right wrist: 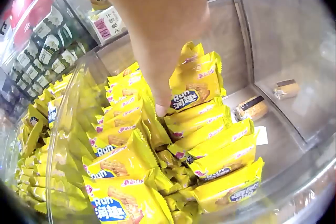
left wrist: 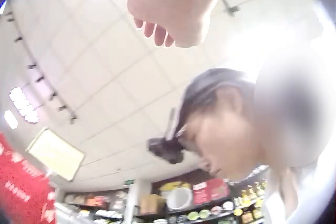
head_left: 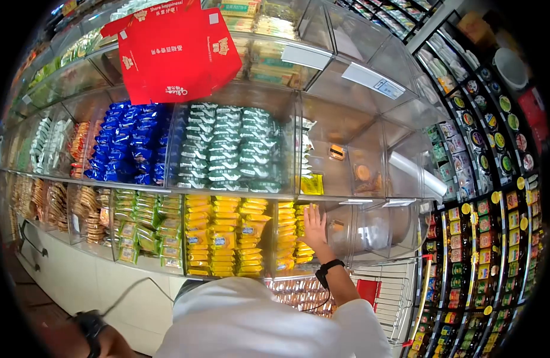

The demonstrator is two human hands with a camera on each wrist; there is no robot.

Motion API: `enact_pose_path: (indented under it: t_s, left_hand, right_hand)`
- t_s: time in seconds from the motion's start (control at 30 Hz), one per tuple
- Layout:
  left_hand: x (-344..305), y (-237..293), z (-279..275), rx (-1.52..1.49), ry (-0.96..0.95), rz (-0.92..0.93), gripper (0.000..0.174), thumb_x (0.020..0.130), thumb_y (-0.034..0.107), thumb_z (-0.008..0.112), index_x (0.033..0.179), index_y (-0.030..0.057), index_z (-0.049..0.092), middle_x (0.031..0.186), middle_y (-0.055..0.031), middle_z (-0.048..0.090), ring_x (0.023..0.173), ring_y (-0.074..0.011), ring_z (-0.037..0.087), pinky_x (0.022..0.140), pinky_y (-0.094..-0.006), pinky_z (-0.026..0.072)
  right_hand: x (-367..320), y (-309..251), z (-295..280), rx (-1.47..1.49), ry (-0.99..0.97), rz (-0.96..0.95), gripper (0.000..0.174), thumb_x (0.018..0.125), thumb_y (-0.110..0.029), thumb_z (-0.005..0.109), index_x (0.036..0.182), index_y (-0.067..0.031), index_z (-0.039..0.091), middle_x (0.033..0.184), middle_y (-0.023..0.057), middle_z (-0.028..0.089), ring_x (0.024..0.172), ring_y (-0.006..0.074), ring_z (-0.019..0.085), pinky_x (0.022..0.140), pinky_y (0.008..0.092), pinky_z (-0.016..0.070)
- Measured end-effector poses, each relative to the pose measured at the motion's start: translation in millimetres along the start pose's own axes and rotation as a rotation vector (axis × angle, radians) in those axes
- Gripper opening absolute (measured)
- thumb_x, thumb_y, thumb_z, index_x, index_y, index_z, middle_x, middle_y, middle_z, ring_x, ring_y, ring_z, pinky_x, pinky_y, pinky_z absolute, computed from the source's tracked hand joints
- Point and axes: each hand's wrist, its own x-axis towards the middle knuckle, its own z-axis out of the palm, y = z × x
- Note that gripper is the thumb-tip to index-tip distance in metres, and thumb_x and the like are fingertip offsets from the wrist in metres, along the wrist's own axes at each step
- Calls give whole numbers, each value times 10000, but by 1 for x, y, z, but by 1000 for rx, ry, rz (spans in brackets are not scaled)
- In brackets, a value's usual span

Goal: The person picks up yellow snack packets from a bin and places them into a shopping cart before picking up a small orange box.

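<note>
My right hand (head_left: pixel 314 229) reaches over the yellow biscuit packets (head_left: pixel 286 235) in a clear bin, its fingers spread in the head view. Up close in the right wrist view, one fingertip of the right hand (right wrist: pixel 163 40) is right at the packets (right wrist: pixel 126 155), between two rows standing on edge; the other fingers are hidden. Low at the left of the head view is my left hand (head_left: pixel 112 345), blurred and cut off by the frame. Seen from its wrist, the left hand (left wrist: pixel 170 6) hangs against the ceiling, fingers loosely curled, with nothing in it.
Clear walls divide the shelf into bins of blue packets (head_left: pixel 129 143), green packets (head_left: pixel 227 149) and green-yellow packets (head_left: pixel 143 221). A red cardboard sheet (head_left: pixel 173 53) stands above. At the right are a shopping cart (head_left: pixel 394 292) and shelves of jars (head_left: pixel 486 250).
</note>
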Motion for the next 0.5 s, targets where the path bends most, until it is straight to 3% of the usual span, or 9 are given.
enact_pose_path:
  t_s: [0.1,0.13,0.17,0.27,0.3,0.4,0.5]
  left_hand:
    - [14,19,37,-363,-209,91,238,889,134,366,1000,-10,518,971,-86,536,901,-155,495,864,-316,361]
    - [13,18,44,-422,-236,88,234,888,133,367,996,-10,517,966,-85,534,896,-154,495,861,-315,361]
    - [14,21,53,-478,-254,93,230,888,131,367,992,-9,516,961,-85,533,892,-153,494,859,-315,362]
    - [12,19,64,-579,-277,88,218,887,128,368,980,-8,512,946,-83,529,878,-151,492,851,-313,362]
    - [11,19,66,-598,-277,89,215,887,126,369,975,-8,511,941,-83,527,873,-150,491,848,-312,362]
    - [9,16,70,-657,-277,80,204,885,123,370,963,-6,507,925,-81,523,859,-147,488,840,-310,363]
    - [7,12,72,-703,-275,70,193,884,119,371,950,-5,504,910,-79,519,845,-145,486,832,-308,363]
  right_hand:
    - [1,-6,11,25,-29,24,1080,540,-427,747,1344,-44,137,1405,173,70,1291,337,113,1007,508,165]
    - [0,-8,9,43,-33,36,1067,547,-417,749,1345,-52,141,1406,171,69,1292,335,114,1008,497,177]
    - [-1,-9,7,36,-74,66,1035,557,-388,752,1342,-66,159,1400,168,98,1282,320,154,986,456,242]
    - [1,-7,25,-36,-3,146,1016,557,-381,752,1336,-67,180,1394,163,123,1264,298,199,950,434,284]
    - [-1,-9,19,-44,50,176,948,552,-382,752,1294,-65,254,1314,147,271,1215,287,274,911,427,307]
    - [0,-8,11,49,-37,301,828,570,-392,741,1213,-63,335,1172,125,386,1124,284,386,839,401,377]
    - [-1,-11,13,117,-38,418,689,604,-383,726,1107,-57,385,1044,114,426,994,286,494,738,381,445]
